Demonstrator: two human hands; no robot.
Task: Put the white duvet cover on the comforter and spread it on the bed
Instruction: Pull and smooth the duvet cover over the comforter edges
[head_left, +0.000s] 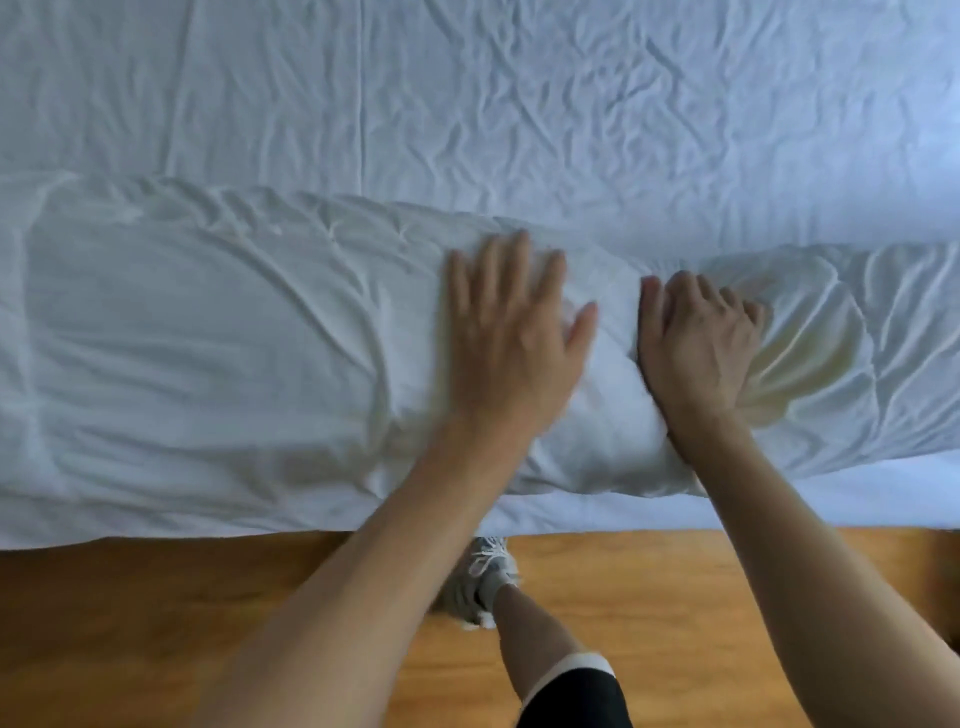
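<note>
A white comforter (208, 338), puffy and folded into a long band, lies along the near edge of the bed. My left hand (511, 332) lies flat on it with straight, spread fingers, blurred by motion. Just to the right, my right hand (696, 343) presses into the comforter with curled fingers digging into the fabric, and creases fan out from them. A yellowish patch (810, 332) shows in the comforter right of that hand. Behind the comforter, a wrinkled white sheet (519, 104) covers the bed; I cannot tell whether it is the duvet cover.
The bed's near edge (779, 512) runs across the view above a wooden floor (156, 623). My leg and a grey-white sneaker (483, 577) stand on the floor close to the bed.
</note>
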